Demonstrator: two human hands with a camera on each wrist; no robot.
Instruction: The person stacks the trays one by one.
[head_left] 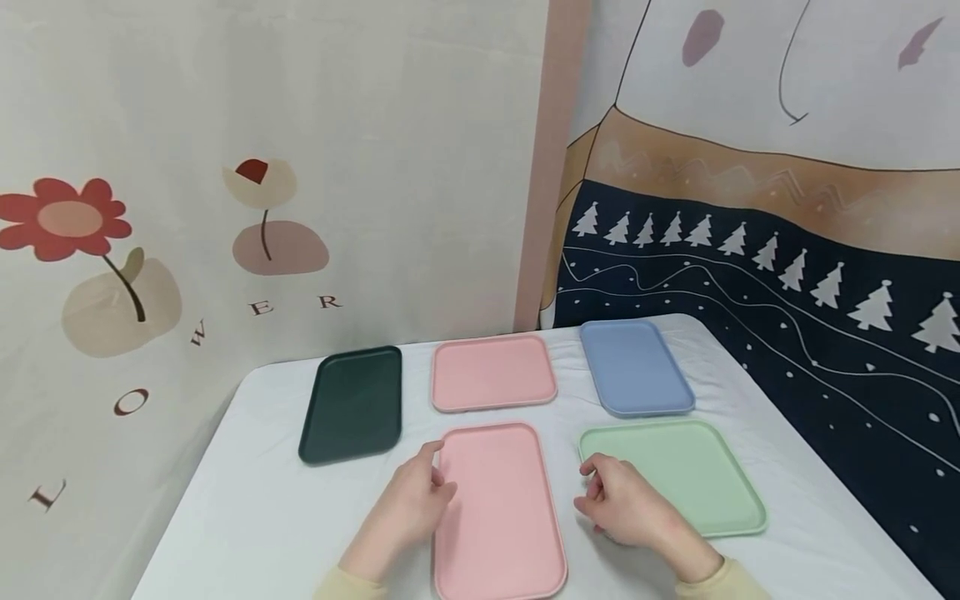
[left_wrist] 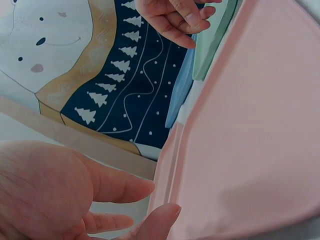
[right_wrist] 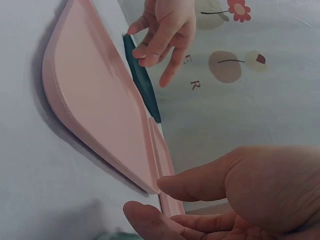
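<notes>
A pink tray (head_left: 498, 508) lies lengthwise at the near middle of the table. Over its left edge hovers my left hand (head_left: 416, 500), fingers loosely bent and holding nothing; the left wrist view shows a gap between thumb and fingertips (left_wrist: 147, 187). My right hand (head_left: 622, 504) is above the left side of a light green tray (head_left: 690, 475), its fingers relaxed with nothing between them. In the right wrist view its thumb (right_wrist: 200, 175) is apart from the index finger. Whether either hand touches a tray cannot be made out.
Behind lie a dark green tray (head_left: 352, 404) at left, a second pink tray (head_left: 493, 372) set crosswise, and a blue tray (head_left: 637, 367) at right. White cloth (head_left: 247, 500) covers the table. Printed curtains (head_left: 412, 167) hang along the back and right sides.
</notes>
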